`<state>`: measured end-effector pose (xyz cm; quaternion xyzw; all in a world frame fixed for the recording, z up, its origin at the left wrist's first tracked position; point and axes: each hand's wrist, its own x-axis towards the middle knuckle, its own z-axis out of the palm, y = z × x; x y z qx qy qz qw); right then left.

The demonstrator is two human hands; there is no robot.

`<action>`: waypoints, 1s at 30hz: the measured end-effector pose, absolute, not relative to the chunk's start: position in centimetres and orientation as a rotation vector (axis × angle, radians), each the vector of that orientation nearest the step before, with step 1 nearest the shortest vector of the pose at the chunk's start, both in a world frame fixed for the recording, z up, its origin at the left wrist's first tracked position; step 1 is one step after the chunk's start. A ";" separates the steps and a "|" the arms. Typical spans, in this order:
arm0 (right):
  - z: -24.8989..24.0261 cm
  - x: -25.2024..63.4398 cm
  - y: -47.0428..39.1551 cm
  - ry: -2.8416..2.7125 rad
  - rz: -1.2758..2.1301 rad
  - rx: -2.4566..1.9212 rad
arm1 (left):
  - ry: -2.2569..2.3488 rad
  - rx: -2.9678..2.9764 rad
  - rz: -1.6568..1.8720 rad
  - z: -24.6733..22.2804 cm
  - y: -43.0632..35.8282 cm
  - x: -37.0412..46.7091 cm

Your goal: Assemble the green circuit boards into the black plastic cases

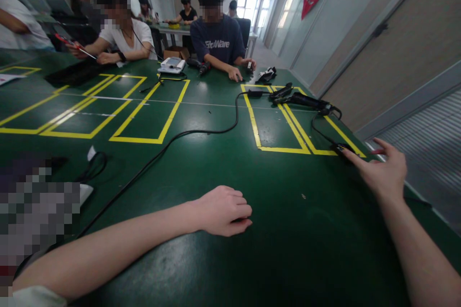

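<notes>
My left hand (226, 211) rests on the green table with its fingers curled in; nothing shows in it. At the right edge of the table, my right hand (385, 172) has its fingers apart, its thumb reaching to a small black corded piece (344, 147). From that piece a cord runs up to a long black handheld device (298, 99), which lies across yellow tape outlines beyond my right hand. A long black cable (187, 132) curves over the table, passing behind my left hand, to a black inline box (255, 93) near the device.
Across the table, a person in a dark T-shirt (218, 41) handles small parts beside a drill (202, 66). Another in a white shirt (129, 33) holds a red-handled tool. A white device (172, 65) stands between them. Yellow tape (137, 140) marks rectangles on the table (288, 249).
</notes>
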<state>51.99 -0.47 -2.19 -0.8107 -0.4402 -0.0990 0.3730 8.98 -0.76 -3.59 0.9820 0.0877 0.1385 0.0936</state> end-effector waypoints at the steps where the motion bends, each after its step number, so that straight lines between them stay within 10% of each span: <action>1: -2.1 52.0 -0.5 -1.108 -0.277 -2.056 | 0.257 2.915 0.413 -3.6 -0.8 9.0; 30: -2.8 52.0 0.0 -1.071 -0.315 -2.109 | 0.260 2.915 0.383 -3.1 -0.8 9.0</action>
